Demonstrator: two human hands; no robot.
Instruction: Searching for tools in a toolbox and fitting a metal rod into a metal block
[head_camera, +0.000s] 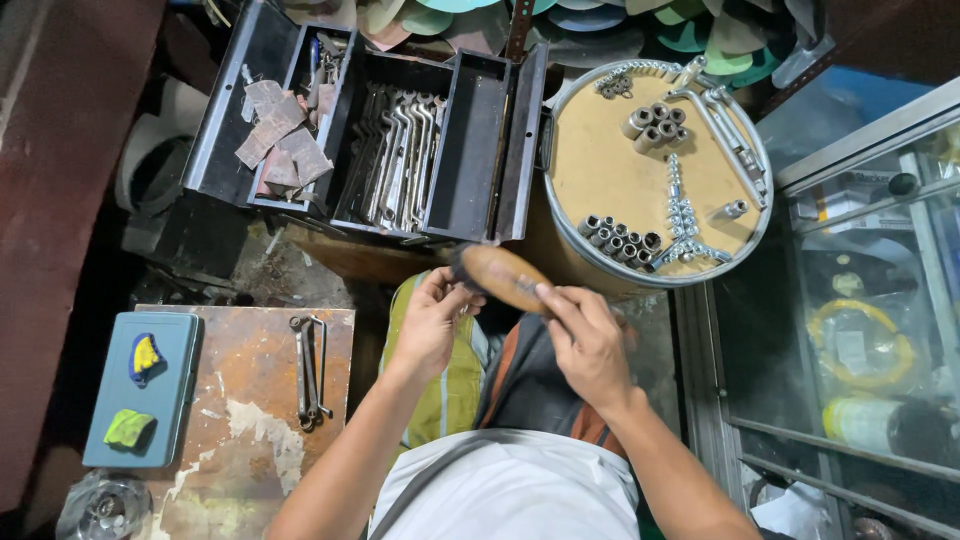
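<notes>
Both hands meet over the lap: the right hand (590, 340) has its fingers (556, 300) clamped on one end of an oval wooden brush (500, 275), while the left hand (432, 320) pinches the other, darker end. Brown and smooth on its rounded back, the brush lies tilted, held in the air just in front of the open black toolbox (380, 140) of spanners. Beside it sits a round tray (655, 170) of sockets.

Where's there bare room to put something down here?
The middle of the round tray, between its socket clusters, is bare. So is the rusty board left of the wrenches. The open toolbox is crowded.
</notes>
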